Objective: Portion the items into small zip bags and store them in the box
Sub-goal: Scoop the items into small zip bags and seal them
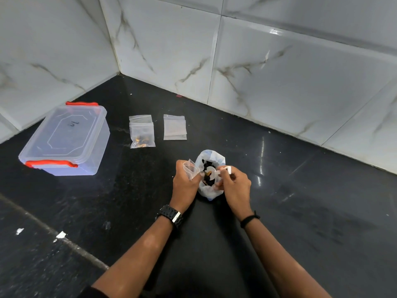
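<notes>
A white plastic bag [211, 155] of dark and amber items stands open on the black counter. My left hand [185, 181] grips a small clear zip bag [190, 168] beside the white bag's mouth. My right hand [235, 183] holds a small white scoop [225, 169] over the opening. Two filled zip bags [142, 134] lie stacked further back. To their right sits a pile of empty zip bags [174, 127]. The clear storage box [64, 140] with red latches stands at the left, lid on.
Marble-look tiled walls [279, 72] meet in a corner behind the counter [129, 201]. A pale seam and white specks [61, 235] mark the counter at the lower left. A watch is on my left wrist, a black band on my right.
</notes>
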